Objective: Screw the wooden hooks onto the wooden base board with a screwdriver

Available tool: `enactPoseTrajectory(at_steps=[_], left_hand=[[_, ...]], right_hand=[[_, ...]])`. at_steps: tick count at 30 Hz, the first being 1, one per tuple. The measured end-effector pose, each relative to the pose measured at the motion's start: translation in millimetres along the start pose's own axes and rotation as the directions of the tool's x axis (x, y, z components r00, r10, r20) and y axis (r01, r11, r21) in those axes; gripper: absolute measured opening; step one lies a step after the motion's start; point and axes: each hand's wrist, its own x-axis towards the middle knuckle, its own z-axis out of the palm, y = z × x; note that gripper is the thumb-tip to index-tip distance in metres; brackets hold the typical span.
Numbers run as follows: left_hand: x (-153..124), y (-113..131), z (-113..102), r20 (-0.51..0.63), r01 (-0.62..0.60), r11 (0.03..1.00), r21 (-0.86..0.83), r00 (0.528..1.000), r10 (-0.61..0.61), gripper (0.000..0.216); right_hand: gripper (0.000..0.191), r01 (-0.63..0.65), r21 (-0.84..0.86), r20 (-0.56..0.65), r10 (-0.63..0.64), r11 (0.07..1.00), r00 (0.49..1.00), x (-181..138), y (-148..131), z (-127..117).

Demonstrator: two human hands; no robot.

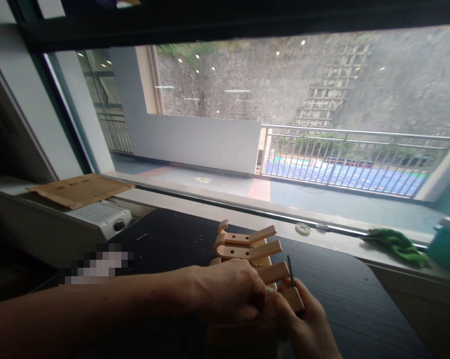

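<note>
Several curved wooden hooks (247, 249) with dark holes stand in a row on the dark table, fixed on a light wooden base that my hands largely cover. My left hand (236, 289) is closed in a fist over the nearer hooks; what its fingers grip is hidden. At the near end, my right hand (307, 319) is closed around the tip of the closest wooden hook (294, 299), thumb on the near side. A thin dark rod (290, 271) sticks up by the right fingers; its lower end is hidden.
A white heater-like unit (105, 219) with a brown envelope (85, 189) on it stands left. On the window sill lie a round tape roll (302, 229), a small crumpled wrapper (323, 227) and a green cloth (397, 245). A teal container (447, 247) stands right. Small scraps dot the table (180, 234).
</note>
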Motion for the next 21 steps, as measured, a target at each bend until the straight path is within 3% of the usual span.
enactPoseTrajectory(at_steps=[16,21], left_hand=[[1,6,-6,0.052,-0.002,0.998,0.06,0.999,-0.001,0.013],[3,7,-7,0.077,-0.012,0.997,0.082,0.997,0.005,0.011]], right_hand=[[0.025,-0.022,-0.038,-0.061,0.02,0.999,0.998,-10,2,1],[0.026,-0.021,-0.076,0.045,0.024,0.997,0.999,-11,-3,-4]])
